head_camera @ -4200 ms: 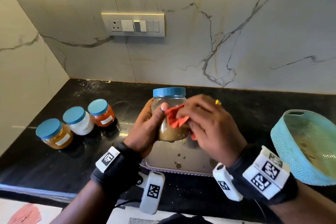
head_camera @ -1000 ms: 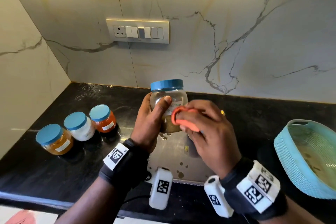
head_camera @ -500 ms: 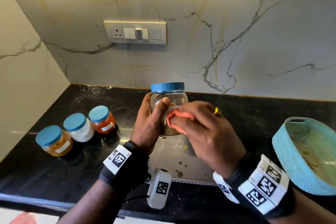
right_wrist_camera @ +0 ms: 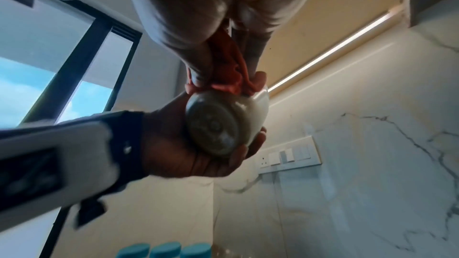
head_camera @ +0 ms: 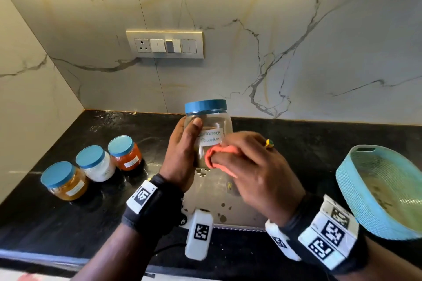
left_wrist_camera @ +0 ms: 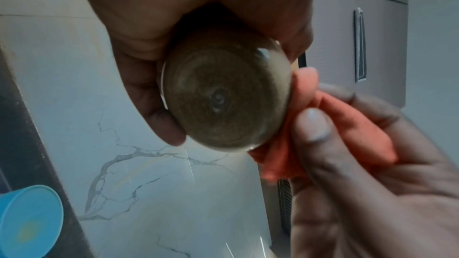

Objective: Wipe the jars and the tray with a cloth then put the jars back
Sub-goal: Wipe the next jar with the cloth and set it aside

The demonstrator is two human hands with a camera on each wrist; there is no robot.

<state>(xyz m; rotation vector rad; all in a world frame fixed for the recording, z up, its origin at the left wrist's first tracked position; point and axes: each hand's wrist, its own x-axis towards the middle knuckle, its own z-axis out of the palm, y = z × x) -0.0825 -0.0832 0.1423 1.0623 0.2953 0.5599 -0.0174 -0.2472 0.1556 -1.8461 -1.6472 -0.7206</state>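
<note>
My left hand (head_camera: 182, 155) grips a clear jar (head_camera: 211, 125) of brown powder with a blue lid and a white label, held upright above the steel tray (head_camera: 219, 203). The jar's round base (left_wrist_camera: 223, 101) fills the left wrist view and also shows as the jar (right_wrist_camera: 216, 127) in the right wrist view. My right hand (head_camera: 251, 166) holds a bunched orange cloth (head_camera: 217, 157) pressed against the jar's lower right side. The cloth (left_wrist_camera: 342, 125) lies between my thumb and fingers, and the cloth (right_wrist_camera: 228, 77) touches the jar's edge.
Three blue-lidded jars stand in a row at the left on the black counter: amber (head_camera: 65, 180), white (head_camera: 97, 163) and orange (head_camera: 125, 153). A turquoise basket (head_camera: 383, 191) sits at the right. A switch plate (head_camera: 165, 44) is on the marble wall.
The cloth has slid from the jar's upper middle down to its lower part, uncovering the label. My left hand has kept the jar at about the same height.
</note>
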